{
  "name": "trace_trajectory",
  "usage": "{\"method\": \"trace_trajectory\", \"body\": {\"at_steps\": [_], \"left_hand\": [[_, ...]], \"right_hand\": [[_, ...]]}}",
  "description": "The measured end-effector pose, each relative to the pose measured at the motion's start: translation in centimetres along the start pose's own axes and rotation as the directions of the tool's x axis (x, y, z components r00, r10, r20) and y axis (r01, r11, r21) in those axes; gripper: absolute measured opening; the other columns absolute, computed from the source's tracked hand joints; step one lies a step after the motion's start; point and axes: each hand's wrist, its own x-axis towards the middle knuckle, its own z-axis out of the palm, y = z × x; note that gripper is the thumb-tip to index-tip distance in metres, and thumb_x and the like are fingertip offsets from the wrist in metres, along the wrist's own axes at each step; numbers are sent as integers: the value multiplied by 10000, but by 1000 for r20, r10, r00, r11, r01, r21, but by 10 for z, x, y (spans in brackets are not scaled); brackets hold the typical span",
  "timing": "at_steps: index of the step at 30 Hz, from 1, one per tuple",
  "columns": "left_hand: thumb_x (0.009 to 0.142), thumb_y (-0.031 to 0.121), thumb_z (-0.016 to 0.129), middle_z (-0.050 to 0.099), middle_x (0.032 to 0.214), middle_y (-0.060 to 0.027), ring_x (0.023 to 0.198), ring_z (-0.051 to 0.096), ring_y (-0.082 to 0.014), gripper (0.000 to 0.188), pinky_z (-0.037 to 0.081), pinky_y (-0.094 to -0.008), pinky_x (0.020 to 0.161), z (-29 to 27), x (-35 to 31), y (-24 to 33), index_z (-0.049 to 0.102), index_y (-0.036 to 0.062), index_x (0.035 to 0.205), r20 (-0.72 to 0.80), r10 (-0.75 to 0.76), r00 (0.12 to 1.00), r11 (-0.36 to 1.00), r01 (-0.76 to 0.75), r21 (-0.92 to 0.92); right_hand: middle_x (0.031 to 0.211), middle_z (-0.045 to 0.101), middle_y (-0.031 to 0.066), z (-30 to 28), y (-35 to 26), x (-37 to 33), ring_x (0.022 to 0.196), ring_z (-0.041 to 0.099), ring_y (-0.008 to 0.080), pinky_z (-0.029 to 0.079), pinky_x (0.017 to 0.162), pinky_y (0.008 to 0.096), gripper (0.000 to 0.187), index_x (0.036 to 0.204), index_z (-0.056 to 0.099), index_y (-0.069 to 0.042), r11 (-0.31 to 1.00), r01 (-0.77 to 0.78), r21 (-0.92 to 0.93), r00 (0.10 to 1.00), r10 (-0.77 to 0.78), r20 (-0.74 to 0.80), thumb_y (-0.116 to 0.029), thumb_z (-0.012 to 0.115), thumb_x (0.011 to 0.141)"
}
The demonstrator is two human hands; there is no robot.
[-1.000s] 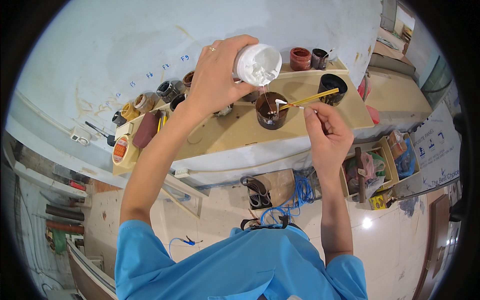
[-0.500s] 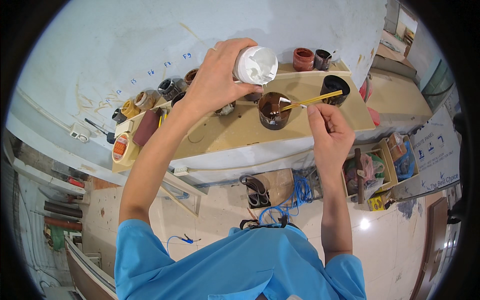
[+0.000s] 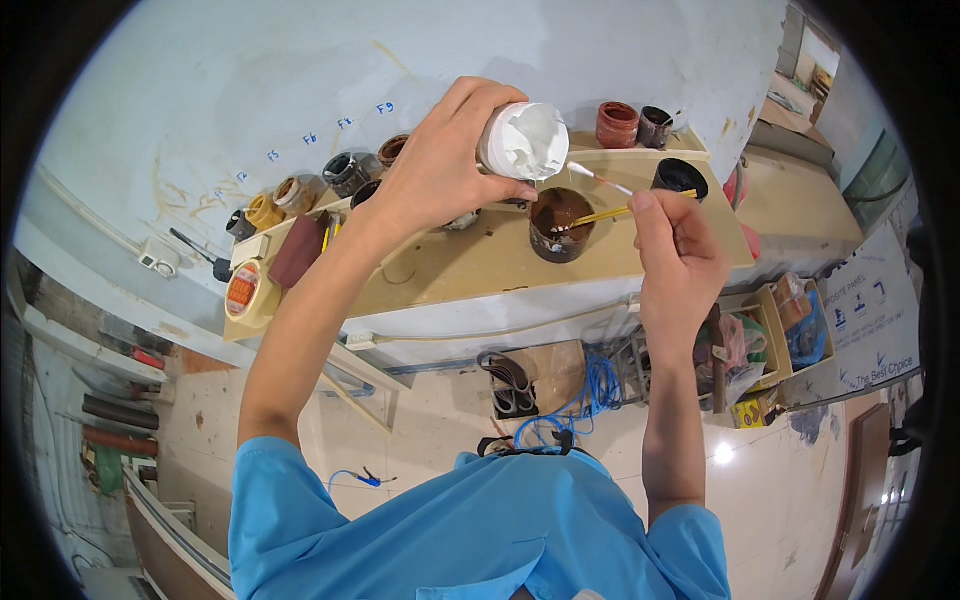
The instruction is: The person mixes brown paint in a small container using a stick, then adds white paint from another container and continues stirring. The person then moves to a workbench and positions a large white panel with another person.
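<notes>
My left hand (image 3: 450,150) is wrapped round a tilted white plastic jar (image 3: 528,142) whose mouth faces right, with thick white paint coating its inside. Pinched in the fingers of my right hand (image 3: 680,245) is a thin stick (image 3: 602,180), its end covered in white paint. That coated end hangs just right of the jar's rim, apart from it. Below stands a dark pot (image 3: 560,245) of brown paint with white spots on the surface. Yellow sticks (image 3: 625,210) lean out of the pot and pass behind my right fingertips.
The pot stands on a beige shelf (image 3: 440,290) against the wall. Several paint jars (image 3: 292,196) line its back left, and a red-brown jar (image 3: 617,125) its back right. A black cup (image 3: 682,177) is behind my right hand. Blue hose (image 3: 595,385) lies coiled on the floor.
My right hand has lifted the white-tipped stick from over the pot up beside the jar's mouth. The jar stays tilted in my left hand. The whole view has shifted slightly.
</notes>
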Motion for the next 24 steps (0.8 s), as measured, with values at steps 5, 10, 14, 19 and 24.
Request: {"method": "trace_trajectory", "body": {"at_steps": [5, 10, 14, 19, 24], "left_hand": [[641, 315, 1021, 646, 1312, -118, 1246, 635, -326, 859, 505, -412, 1073, 1, 1, 2, 631, 55, 1360, 41, 8, 999, 999, -5, -54], [693, 455, 985, 718, 1219, -166, 1146, 696, -298, 807, 541, -390, 998, 0, 11, 1, 686, -17, 1274, 33, -225, 974, 928, 224, -296], [761, 410, 959, 754, 1165, -147, 1040, 742, -248, 741, 582, -369, 939, 7, 26, -13, 663, -27, 1280, 51, -230, 972, 870, 229, -437], [623, 489, 986, 707, 1219, -237, 1108, 693, -334, 903, 559, -416, 970, 44, 46, -20, 648, -73, 1243, -91, -332, 939, 897, 284, -339], [497, 591, 999, 633, 1336, -292, 1275, 618, -418, 1115, 509, -446, 1101, 86, 69, -31, 640, -107, 1289, -49, -345, 937, 932, 336, -135]], "right_hand": [[709, 626, -2, 22, -17, 30, 651, 509, 34, 407, 589, 218, 183, 963, 771, 25, 962, 158, -222, 967, -105, 231, -155, 782, 991], [647, 599, 18, 9, -31, 30, 607, 499, 55, 414, 569, 230, 227, 919, 774, 28, 920, 271, -281, 961, -243, 132, -190, 793, 977], [768, 680, 76, -30, -17, -7, 698, 604, 137, 506, 668, 297, 290, 998, 769, 25, 865, -77, -496, 968, 184, 171, -257, 825, 954], [1315, 660, 293, -18, 41, -17, 1240, 606, 455, 447, 1102, 523, 725, 1406, 604, 72, 639, 349, -685, 906, -45, 420, -376, 863, 898], [1504, 585, 303, -1, 72, 1, 1387, 539, 456, 400, 1184, 497, 864, 1516, 555, 53, 577, 440, -688, 877, -112, 468, -479, 855, 905]]}}
